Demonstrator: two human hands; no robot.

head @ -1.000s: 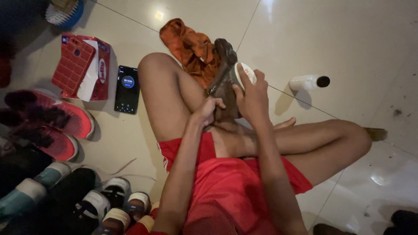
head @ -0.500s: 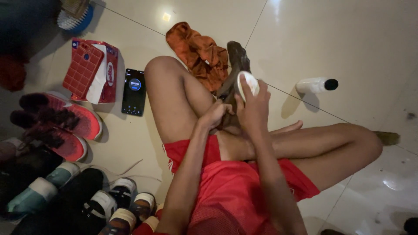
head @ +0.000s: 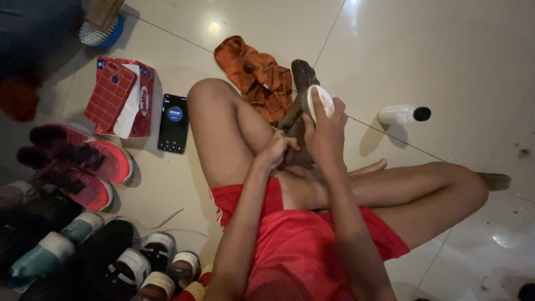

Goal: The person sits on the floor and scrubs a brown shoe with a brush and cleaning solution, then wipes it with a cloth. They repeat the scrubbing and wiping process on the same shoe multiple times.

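Note:
I sit on a tiled floor in red shorts with my legs folded. My left hand [head: 278, 149] grips a dark brown shoe [head: 298, 103] that stands upright between my knees, toe pointing away. My right hand [head: 326, 128] is closed on a small round white tin [head: 323, 101], held against the shoe's right side. An orange cloth [head: 253, 75] lies crumpled on the floor just behind the shoe.
A white bottle with a black cap [head: 402, 115] lies on its side at right. A black phone [head: 173, 122] with a lit screen and a red packet [head: 120, 96] lie at left. Pink sneakers [head: 83, 161] and several other shoes [head: 128, 262] crowd the lower left. A brush [head: 100, 25] sits top left.
The view has shifted slightly. Both hands stay on the shoe and the tin, with the right hand lifted a little higher along the shoe.

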